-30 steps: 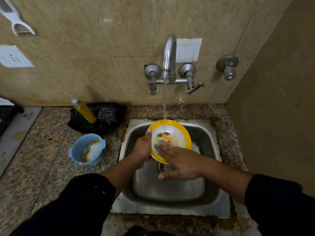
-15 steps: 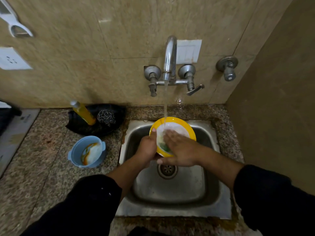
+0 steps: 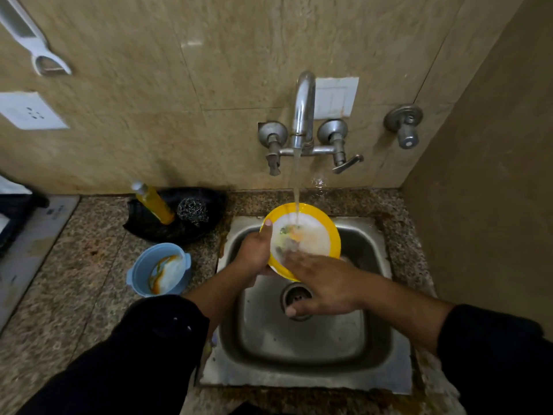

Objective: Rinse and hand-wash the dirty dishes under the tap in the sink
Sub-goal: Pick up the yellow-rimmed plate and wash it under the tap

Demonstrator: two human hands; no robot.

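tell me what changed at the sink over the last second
The right hand rubbed up over the face of the yellow-rimmed plate, then slid back down to its lower edge, uncovering the middle again. Nothing was picked up or let go. The left hand still grips the plate's left rim under the running tap; the blue bowl stays on the counter.

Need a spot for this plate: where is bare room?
Bare granite between the blue bowl and the grey board; also the sink floor nearer than the drain. Crowded: black tray with bottle and scrubber, behind the bowl.
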